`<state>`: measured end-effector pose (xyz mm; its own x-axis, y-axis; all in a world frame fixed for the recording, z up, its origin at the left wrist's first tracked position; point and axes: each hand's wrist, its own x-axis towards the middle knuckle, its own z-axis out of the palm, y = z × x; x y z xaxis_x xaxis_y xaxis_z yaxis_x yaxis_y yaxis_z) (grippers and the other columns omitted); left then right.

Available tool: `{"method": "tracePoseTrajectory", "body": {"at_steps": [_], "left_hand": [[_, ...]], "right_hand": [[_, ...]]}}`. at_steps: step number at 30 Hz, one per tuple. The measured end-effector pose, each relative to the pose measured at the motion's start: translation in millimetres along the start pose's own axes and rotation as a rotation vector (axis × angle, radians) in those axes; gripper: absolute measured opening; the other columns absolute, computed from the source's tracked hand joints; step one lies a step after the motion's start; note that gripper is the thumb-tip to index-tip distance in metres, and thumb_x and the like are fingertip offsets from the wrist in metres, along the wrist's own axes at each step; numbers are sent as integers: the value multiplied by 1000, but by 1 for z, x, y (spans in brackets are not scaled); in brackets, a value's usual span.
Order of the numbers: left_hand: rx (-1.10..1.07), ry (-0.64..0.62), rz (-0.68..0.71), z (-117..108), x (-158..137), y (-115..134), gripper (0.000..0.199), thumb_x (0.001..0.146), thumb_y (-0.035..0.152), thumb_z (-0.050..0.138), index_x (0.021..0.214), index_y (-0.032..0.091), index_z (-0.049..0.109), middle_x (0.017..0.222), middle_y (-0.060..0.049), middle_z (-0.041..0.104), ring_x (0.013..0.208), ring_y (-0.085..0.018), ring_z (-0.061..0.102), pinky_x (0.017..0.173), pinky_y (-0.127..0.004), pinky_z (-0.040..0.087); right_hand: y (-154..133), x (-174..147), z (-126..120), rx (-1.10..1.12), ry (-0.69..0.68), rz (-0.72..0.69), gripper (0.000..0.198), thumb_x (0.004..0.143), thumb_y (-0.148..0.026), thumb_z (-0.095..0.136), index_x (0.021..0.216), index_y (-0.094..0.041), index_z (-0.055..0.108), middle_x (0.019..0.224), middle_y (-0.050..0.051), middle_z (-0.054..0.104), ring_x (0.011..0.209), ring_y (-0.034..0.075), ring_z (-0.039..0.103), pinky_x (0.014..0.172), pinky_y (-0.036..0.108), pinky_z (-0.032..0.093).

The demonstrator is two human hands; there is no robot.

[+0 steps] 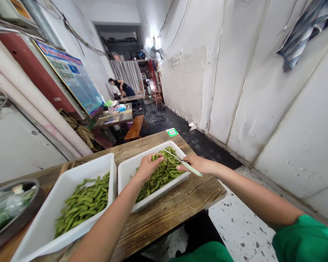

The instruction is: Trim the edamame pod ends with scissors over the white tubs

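Over the right-hand white tray (pixel 123 171), my left hand (pixel 149 165) pinches a green edamame pod (pixel 154 157) between thumb and fingers. Many more edamame pods (pixel 164 174) lie in that tray. My right hand (pixel 192 163) is closed on scissors (pixel 190 168) with pale green handles, their blades pointing left over the pods near my left hand. A second white tray (pixel 50 203) stands to the left, with a pile of edamame pods (pixel 86 200) in it. My left forearm passes across its near right side.
Both trays stand on a wooden table (pixel 180 203). A round metal basin (pixel 34 196) with plastic bags sits at the far left. A green QR-code card (pixel 172 132) lies at the table's far corner. Beyond are a bench (pixel 135 127), other tables and a person (pixel 123 88) bending over.
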<state>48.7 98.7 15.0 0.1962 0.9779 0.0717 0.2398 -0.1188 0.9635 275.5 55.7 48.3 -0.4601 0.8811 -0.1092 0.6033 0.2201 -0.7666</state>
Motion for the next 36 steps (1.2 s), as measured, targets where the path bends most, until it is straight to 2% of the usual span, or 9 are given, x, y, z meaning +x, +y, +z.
{"method": "tracePoseTrajectory", "body": {"at_steps": [3,6,16,20,23,26,29,32,36], "left_hand": [[34,30,60,-1,-13,4,38,66,44,63,88,13,62,61,2,56,42,-5,31,42,-19,21],[41,15,74,-2,-20,5,35,68,44,61,83,12,63,55,4,51,42,-4,29,42,-19,20],[-136,-55,40,1,-28,-6,31,71,42,60,77,11,61,51,5,44,40,-3,22,41,-19,13],[-171,-73,-2,1,-29,-10,29,70,40,62,75,11,60,51,4,45,39,-2,23,40,-19,12],[-189,-109,-97,1,-29,-12,28,66,38,66,72,10,61,51,3,48,37,-2,25,38,-19,13],[-197,-153,-208,-1,-29,-14,26,65,34,67,65,9,60,48,2,47,35,-1,26,36,-18,12],[-317,-139,-301,-6,-27,-14,21,68,29,66,67,10,59,42,4,43,33,-2,24,33,-16,10],[-548,-49,-340,-10,-25,-12,14,72,24,62,72,11,56,50,1,49,37,-4,35,32,-14,13],[-801,99,-292,-10,-23,-10,10,72,16,63,72,13,53,63,-1,52,50,-6,48,32,-11,19]], "right_hand": [[-8,6,7,-121,-28,-56,51,71,-61,53,82,-12,62,74,4,61,68,17,53,60,24,40],[-13,9,13,-119,-39,-101,52,73,-62,49,84,-13,62,74,4,60,67,16,53,59,23,39],[-16,12,18,-220,-69,-88,49,71,-62,51,79,-15,60,68,2,57,63,14,51,55,22,37],[-13,15,21,-230,-39,-63,49,71,-62,50,71,-14,60,61,1,54,57,12,47,51,22,35],[-9,18,26,-231,-52,-30,49,68,-63,54,62,-14,57,53,-1,47,52,10,44,47,21,32],[-5,17,28,-160,-101,42,49,63,-63,58,56,-15,50,47,-4,40,45,8,40,41,19,30],[-5,15,27,57,-182,129,49,63,-64,58,61,-16,47,45,-5,42,38,7,40,35,18,33],[-9,13,26,229,-196,163,48,66,-64,55,65,-17,45,49,-5,46,37,7,44,33,18,38],[-17,10,28,281,-196,202,50,69,-66,51,65,-16,44,50,-4,48,36,6,45,32,17,39]]}}
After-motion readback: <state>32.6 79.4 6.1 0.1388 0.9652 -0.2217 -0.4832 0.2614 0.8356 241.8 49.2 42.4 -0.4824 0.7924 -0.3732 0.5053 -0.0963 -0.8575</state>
